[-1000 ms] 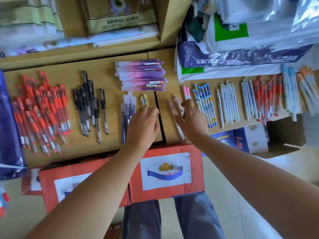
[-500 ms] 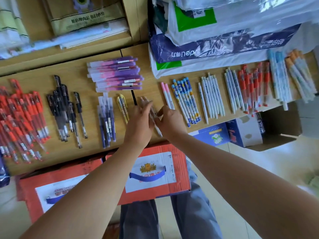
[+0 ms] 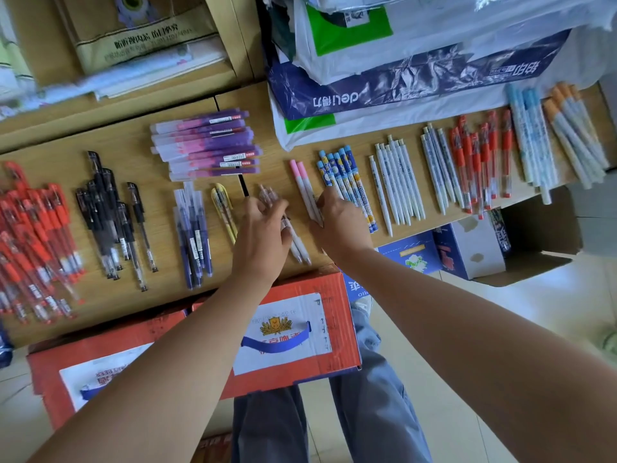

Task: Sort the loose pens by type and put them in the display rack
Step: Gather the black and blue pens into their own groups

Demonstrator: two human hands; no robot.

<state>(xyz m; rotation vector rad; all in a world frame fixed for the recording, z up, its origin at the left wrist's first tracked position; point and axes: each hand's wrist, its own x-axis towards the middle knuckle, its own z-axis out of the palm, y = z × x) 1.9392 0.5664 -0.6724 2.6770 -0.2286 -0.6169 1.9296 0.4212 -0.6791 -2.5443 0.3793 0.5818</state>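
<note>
1. Left hand (image 3: pixel 263 238): fingers bent down and closed over a small bunch of clear-barrelled pens (image 3: pixel 298 243). The pens lie on the wooden surface (image 3: pixel 277 155), tips pointing toward the person and sticking out below the hand.
2. Right hand (image 3: pixel 340 218): just right of the left hand and apart from it. Its fingers are curled, with the tips and thumb on the lower ends of two pink-capped pens (image 3: pixel 302 182). The caps point away from the person. Whether the pens are lifted cannot be told.
3. Just left of the left hand: a few yellow pens (image 3: pixel 222 205). Further left lie a group of dark blue pens (image 3: pixel 193 235), then black pens (image 3: pixel 107 212), then a large heap of red pens (image 3: pixel 33 235).
4. Beyond the left hand: a stack of purple packaged pens (image 3: pixel 207 145) lying crosswise.
5. Touching the right hand on its right side: a row of blue cartoon pens (image 3: pixel 347 182). Further right are white pens (image 3: pixel 394 182), then red-capped pens (image 3: pixel 480 162), then pale blue pens (image 3: pixel 531 142).
6. Beyond the right hand: piled plastic bags (image 3: pixel 400 78) resting on the surface.
7. Nearer than both hands, under the forearms: a red carton (image 3: pixel 293 295).
</note>
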